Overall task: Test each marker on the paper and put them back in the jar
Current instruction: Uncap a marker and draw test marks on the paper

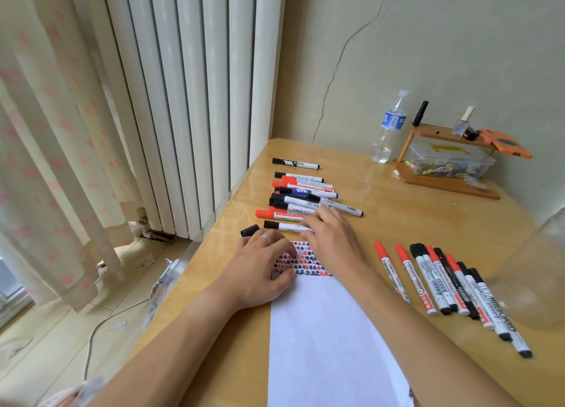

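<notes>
On the wooden table (397,223): left hand (260,272) resting flat, fingers relaxed, on the scribbled top edge of the white paper (324,330), beside a loose black cap (249,230). Right hand (330,232) reaching over a black-capped marker (281,225), grip unclear. More markers piled beyond (302,192), another row at right (443,284). Clear jar (532,272) at right edge.

Stood at the upper right of the frame: a clear water bottle (389,127) near a small wooden shelf (440,179) holding a plastic box (449,160) of bright clips. Hung across the upper left: a patterned curtain (42,137) beside a white ribbed radiator (195,95). Ran down the wall behind: a long crack (339,67).
</notes>
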The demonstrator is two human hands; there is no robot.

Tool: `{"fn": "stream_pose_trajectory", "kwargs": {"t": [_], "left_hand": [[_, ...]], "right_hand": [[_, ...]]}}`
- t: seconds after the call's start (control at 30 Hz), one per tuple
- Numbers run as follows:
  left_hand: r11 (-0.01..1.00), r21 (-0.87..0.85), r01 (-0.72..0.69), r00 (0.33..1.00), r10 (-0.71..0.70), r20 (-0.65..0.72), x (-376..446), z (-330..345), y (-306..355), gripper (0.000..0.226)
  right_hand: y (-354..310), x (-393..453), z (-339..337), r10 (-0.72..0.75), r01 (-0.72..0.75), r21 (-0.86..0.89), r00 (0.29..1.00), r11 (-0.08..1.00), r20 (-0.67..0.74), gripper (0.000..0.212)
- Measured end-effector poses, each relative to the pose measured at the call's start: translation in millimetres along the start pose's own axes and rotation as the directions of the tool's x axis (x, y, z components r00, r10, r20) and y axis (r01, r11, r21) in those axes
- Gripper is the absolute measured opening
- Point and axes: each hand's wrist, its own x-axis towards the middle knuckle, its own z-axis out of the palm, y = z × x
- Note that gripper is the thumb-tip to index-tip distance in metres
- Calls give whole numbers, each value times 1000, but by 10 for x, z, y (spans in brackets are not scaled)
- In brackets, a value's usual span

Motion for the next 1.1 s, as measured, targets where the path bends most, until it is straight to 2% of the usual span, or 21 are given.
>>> {"fn": "stream_pose_trajectory", "kwargs": {"t": [0.07, 0.13, 0.2, 0.27, 0.33, 0.43, 0.5, 0.67, 0.77, 0.93, 1.1], "left_hand": [[999, -43, -3, 999, 0, -50, 12, -6, 18, 24], [991, -136, -7, 985, -17, -174, 32, -23, 51, 13], [984, -178, -8, 951, -48, -306, 48, -49, 105, 14], [986, -165, 0, 925, -63, -374, 49, -60, 153, 19], [988, -155, -6, 938, -48, -343, 40, -43, 176, 26], [991, -100, -91, 982, 73, -172, 37, -1, 166, 24], [987, -85, -135, 990, 130, -59, 29, 22, 159, 28], [984, -119, -135, 987, 144, 71, 7, 30, 181, 33], [982, -105, -158, 983, 167, 78, 14, 32, 193, 41], [975, -55, -217, 974, 220, 49, -7, 80, 180, 37], [981, -8, -195, 978, 195, 68, -6, 98, 186, 50]], "right_hand": [[-10, -92, -114, 12, -12, 11, 999, 1000, -33, 12], [-30, -222, -237, 20, -19, 24, 999, 1000, -48, 9], [-66, -377, -359, 30, -29, 37, 999, 999, -29, 10], [-96, -537, -457, 26, -25, 62, 1000, 998, -6, 10], [-112, -679, -501, 2, -3, 105, 1000, 994, 3, 10], [-83, -811, -482, 6, -6, 157, 1000, 988, -2, 16], [-27, -830, -481, 4, -1, 118, 1000, 993, -25, 21], [-21, -813, -481, -112, 114, 13, 990, 993, -85, 19], [-111, -823, -473, -174, 174, -11, 981, 985, -86, 17], [-184, -831, -459, -241, 242, -2, 967, 970, -85, 19], [-188, -836, -462, -204, 205, 10, 976, 979, -76, 14]]}}
